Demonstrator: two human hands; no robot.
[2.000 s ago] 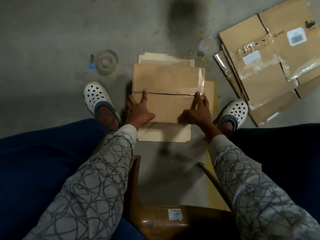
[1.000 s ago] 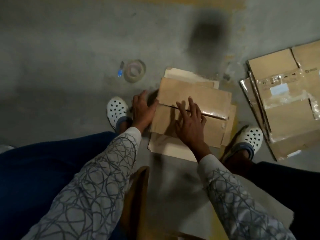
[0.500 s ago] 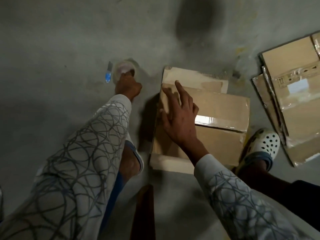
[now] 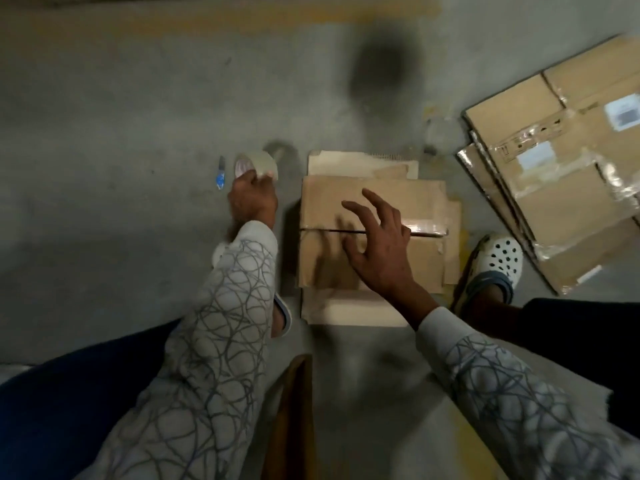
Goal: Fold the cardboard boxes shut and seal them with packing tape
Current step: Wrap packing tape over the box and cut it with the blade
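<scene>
I see my left hand [image 4: 252,199] reaching out to the left of the box, arm stretched forward and patterned sleeve [image 4: 221,323] running back toward me. Its fingers are curled over the near edge of the packing tape roll [image 4: 258,162] and grip it. The roll sits tipped on edge, core facing left; I can't tell if it's off the concrete floor [image 4: 121,98]. A small blue cutter [image 4: 220,174] lies on the floor just left of the roll.

My right hand [image 4: 381,247] is over the middle of the cardboard box [image 4: 332,199], back of hand up, wrist angled in from the lower right. Its fingers are spread and loosely bent and hold nothing. It casts a shadow on the flaps below, so it looks lifted off the cardboard, but contact is not certain.

The box sits on the floor straight ahead between my feet, top flaps folded down and meeting at a dark seam [image 4: 322,230] across the middle. A strip of clear tape [image 4: 426,225] shows along the right part of the seam. Loose flaps stick out at the far and near sides.

A white clog [image 4: 502,261] stands just right of the box. A pile of flattened taped cartons [image 4: 568,188] lies further right.
</scene>
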